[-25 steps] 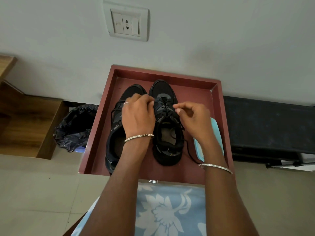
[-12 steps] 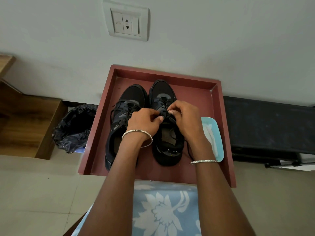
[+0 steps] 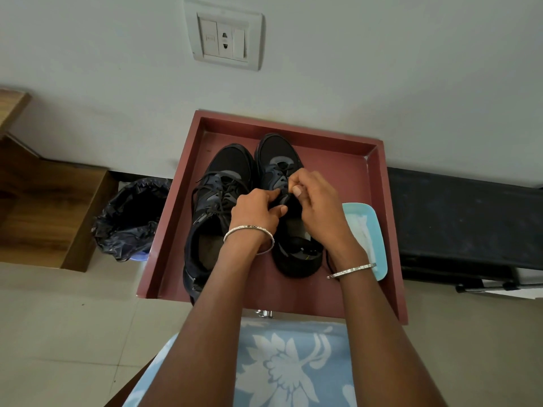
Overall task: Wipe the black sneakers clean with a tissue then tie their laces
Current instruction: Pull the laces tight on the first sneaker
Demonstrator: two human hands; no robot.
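Two black sneakers stand side by side, toes toward the wall, on a dark red tray [image 3: 346,177]. The left sneaker [image 3: 217,186] has its laces lying loose across the tongue. Over the tongue of the right sneaker [image 3: 276,160], my left hand [image 3: 255,212] and my right hand [image 3: 317,204] meet, and each pinches a piece of its black lace. The knot itself is hidden under my fingers. A loose lace end trails off the right sneaker's heel toward my right wrist.
A light blue plate [image 3: 371,227] with a white tissue sits at the tray's right side. A bin lined with a black bag [image 3: 129,218] stands on the floor to the left, beside a wooden step [image 3: 44,207]. A black bench [image 3: 464,218] runs along the wall on the right.
My hands were apart on the right sneaker's laces a second ago; they have come together over its tongue and stay close, working the lace. The left sneaker is uncovered again.
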